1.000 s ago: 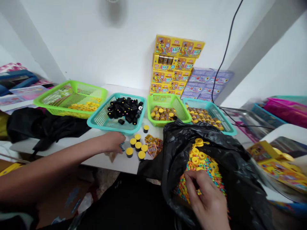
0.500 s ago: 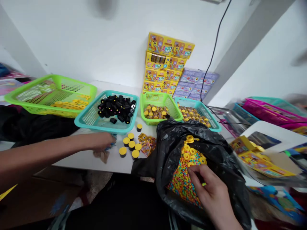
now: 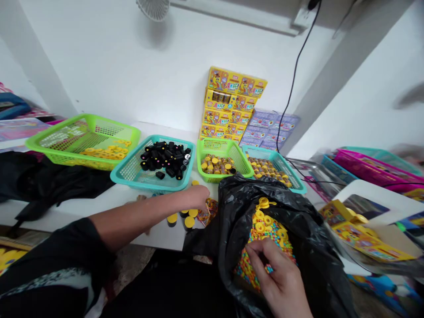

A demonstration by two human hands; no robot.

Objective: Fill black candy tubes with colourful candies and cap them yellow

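My left hand (image 3: 198,198) reaches over the yellow-lidded black cups (image 3: 189,221) to the colourful wrappers (image 3: 212,208); its fingers point down and a thin edge shows at their tips, too small to name. Over the black plastic bag (image 3: 232,198), my right hand (image 3: 273,267) has thumb and forefinger pinched together; whatever they hold is hidden. Inside the bag lie many small coloured beads or candies (image 3: 247,267) with several yellow ring-shaped pieces (image 3: 260,226) on top.
Behind stand a green basket of yellow parts (image 3: 82,159), a teal basket of black cups (image 3: 152,183), a green basket (image 3: 213,176) and a teal basket (image 3: 298,187) of filled cups. Yellow boxes (image 3: 232,101) are stacked by the wall. An opened box (image 3: 371,238) lies right.
My left hand has moved right, from near the teal basket's front to the wrappers. My right hand has shifted slightly left and down over the beads. The view has tilted up.
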